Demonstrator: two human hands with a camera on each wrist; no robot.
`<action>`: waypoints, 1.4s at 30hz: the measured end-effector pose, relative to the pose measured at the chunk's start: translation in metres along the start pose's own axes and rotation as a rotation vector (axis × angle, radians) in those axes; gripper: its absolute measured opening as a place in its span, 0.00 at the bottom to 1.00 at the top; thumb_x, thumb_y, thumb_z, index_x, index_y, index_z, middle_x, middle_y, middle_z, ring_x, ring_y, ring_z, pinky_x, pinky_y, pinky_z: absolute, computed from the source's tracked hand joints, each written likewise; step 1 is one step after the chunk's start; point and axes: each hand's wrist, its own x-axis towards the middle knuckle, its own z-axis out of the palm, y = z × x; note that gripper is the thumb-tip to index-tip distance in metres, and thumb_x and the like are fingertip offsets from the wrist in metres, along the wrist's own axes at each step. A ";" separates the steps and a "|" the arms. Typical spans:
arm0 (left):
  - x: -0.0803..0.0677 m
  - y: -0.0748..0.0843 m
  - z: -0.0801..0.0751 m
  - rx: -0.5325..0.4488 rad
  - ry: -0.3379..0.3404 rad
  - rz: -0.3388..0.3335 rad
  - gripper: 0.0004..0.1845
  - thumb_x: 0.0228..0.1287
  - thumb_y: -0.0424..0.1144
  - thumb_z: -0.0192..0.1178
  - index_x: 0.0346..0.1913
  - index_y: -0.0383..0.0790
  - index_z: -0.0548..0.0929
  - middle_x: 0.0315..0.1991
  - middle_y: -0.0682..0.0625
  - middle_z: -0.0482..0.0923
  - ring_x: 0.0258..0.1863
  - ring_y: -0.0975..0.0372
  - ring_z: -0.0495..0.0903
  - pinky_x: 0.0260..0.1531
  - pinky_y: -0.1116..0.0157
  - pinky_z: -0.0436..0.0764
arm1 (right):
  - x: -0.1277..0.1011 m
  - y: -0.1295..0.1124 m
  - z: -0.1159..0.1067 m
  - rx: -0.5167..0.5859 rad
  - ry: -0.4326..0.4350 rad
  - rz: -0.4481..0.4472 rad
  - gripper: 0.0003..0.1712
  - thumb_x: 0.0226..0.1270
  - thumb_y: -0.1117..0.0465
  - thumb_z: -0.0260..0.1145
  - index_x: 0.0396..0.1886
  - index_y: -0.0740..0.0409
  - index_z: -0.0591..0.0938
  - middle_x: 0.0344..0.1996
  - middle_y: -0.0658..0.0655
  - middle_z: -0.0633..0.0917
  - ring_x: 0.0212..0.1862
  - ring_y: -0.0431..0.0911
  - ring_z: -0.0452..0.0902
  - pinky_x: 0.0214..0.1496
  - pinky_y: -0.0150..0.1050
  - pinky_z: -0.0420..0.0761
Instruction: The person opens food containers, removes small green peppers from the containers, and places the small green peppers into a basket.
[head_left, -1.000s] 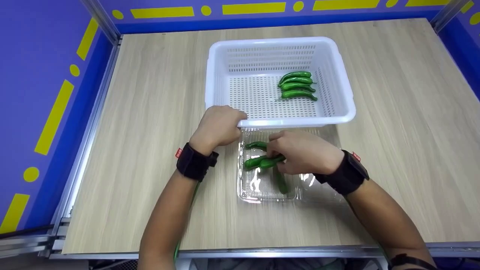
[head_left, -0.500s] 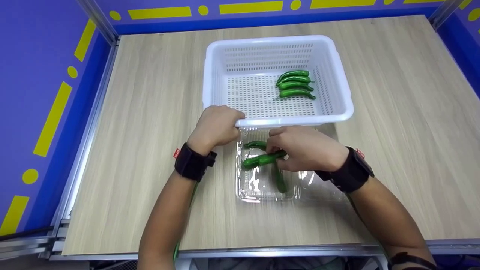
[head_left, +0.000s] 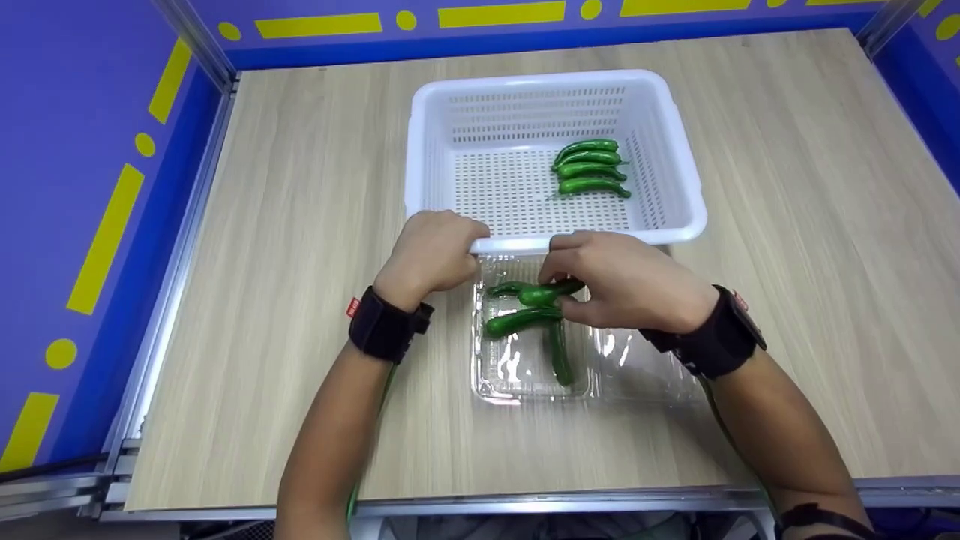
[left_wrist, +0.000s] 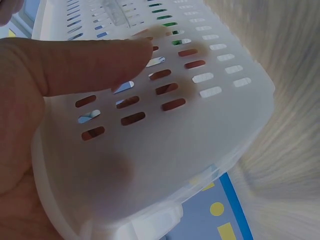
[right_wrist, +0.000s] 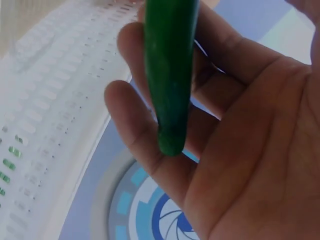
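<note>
Fingers of my right hand (head_left: 622,281) curl around a green chili pepper (head_left: 551,292), thumb and fingertips closed on it; the right wrist view shows that pepper (right_wrist: 170,75) lying across my bent fingers (right_wrist: 145,135). My left hand (head_left: 433,251) hooks over the near left corner of the white perforated basket (head_left: 686,191), fingers bent over the rim and the thumb (left_wrist: 90,62) flat against its slotted wall (left_wrist: 200,125).

Taking the scene from largest to smallest: the light wooden table (head_left: 300,225) fills the view, with blue walls marked in yellow around it. At twelve o'clock from my hands sits the basket, and four green chilies (head_left: 589,166) lie side by side toward two o'clock on its floor. At six o'clock from the basket, touching its near rim, is a clear plastic clamshell tray (head_left: 525,375). In it I see three more peppers: one (head_left: 517,321) pointing toward nine o'clock, one (head_left: 559,360) pointing toward six, and a curved one (head_left: 504,288) close under the basket rim.

Compared with half a second ago, my right hand has risen toward twelve o'clock and the gripped pepper is now clear of the others, nearly at the basket's near rim. I judge the lift is under way and the pepper only needs carrying over the rim.
</note>
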 end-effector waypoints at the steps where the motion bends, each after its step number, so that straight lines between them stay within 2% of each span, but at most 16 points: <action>1: 0.000 0.000 0.000 -0.004 -0.003 -0.002 0.13 0.44 0.25 0.51 0.21 0.49 0.65 0.19 0.57 0.55 0.21 0.62 0.61 0.22 0.64 0.62 | 0.000 0.001 -0.001 0.003 0.007 0.000 0.07 0.56 0.62 0.71 0.35 0.49 0.85 0.32 0.44 0.80 0.35 0.38 0.76 0.39 0.38 0.78; 5: -0.001 0.000 0.001 -0.012 -0.010 -0.009 0.13 0.44 0.25 0.51 0.22 0.49 0.67 0.19 0.56 0.56 0.21 0.62 0.62 0.22 0.64 0.62 | -0.001 0.004 -0.004 0.017 0.049 -0.015 0.08 0.58 0.61 0.70 0.38 0.50 0.86 0.33 0.45 0.81 0.36 0.38 0.77 0.40 0.38 0.79; 8: -0.001 -0.001 0.001 -0.020 -0.006 -0.012 0.13 0.43 0.25 0.51 0.21 0.50 0.65 0.19 0.57 0.55 0.21 0.62 0.61 0.22 0.64 0.62 | -0.002 0.008 -0.007 0.017 0.092 -0.019 0.09 0.58 0.62 0.69 0.40 0.51 0.86 0.34 0.46 0.81 0.36 0.39 0.77 0.40 0.39 0.79; 14: -0.002 0.000 0.002 -0.025 -0.002 -0.014 0.15 0.44 0.25 0.51 0.20 0.50 0.62 0.19 0.57 0.54 0.20 0.62 0.60 0.22 0.64 0.62 | -0.005 0.017 -0.013 -0.033 0.175 0.025 0.13 0.53 0.65 0.70 0.40 0.54 0.86 0.36 0.48 0.83 0.37 0.44 0.79 0.42 0.44 0.79; 21: -0.001 0.000 0.003 -0.025 0.001 -0.015 0.15 0.45 0.26 0.51 0.20 0.50 0.62 0.19 0.57 0.56 0.21 0.62 0.62 0.22 0.64 0.64 | -0.007 0.027 -0.015 -0.056 0.228 0.057 0.11 0.55 0.65 0.69 0.40 0.56 0.86 0.35 0.52 0.83 0.38 0.48 0.79 0.43 0.47 0.78; 27: -0.001 0.000 0.002 -0.006 0.014 -0.006 0.15 0.44 0.25 0.51 0.20 0.50 0.61 0.19 0.57 0.53 0.21 0.63 0.59 0.22 0.64 0.61 | -0.007 0.037 -0.019 -0.073 0.302 0.073 0.11 0.54 0.65 0.68 0.39 0.58 0.86 0.37 0.54 0.84 0.40 0.51 0.80 0.44 0.48 0.78; 35: 0.000 0.001 0.000 0.004 0.009 -0.003 0.15 0.44 0.25 0.51 0.20 0.50 0.62 0.19 0.57 0.54 0.21 0.62 0.61 0.22 0.64 0.63 | -0.012 0.046 -0.024 -0.098 0.342 0.184 0.12 0.56 0.63 0.67 0.41 0.58 0.86 0.40 0.55 0.85 0.43 0.55 0.79 0.48 0.52 0.77; 42: 0.001 0.001 0.000 0.000 -0.006 -0.012 0.14 0.46 0.25 0.51 0.21 0.49 0.65 0.19 0.56 0.58 0.22 0.62 0.64 0.24 0.64 0.65 | -0.013 0.054 -0.026 -0.137 0.381 0.279 0.14 0.56 0.63 0.66 0.43 0.58 0.86 0.40 0.56 0.84 0.43 0.57 0.77 0.44 0.53 0.69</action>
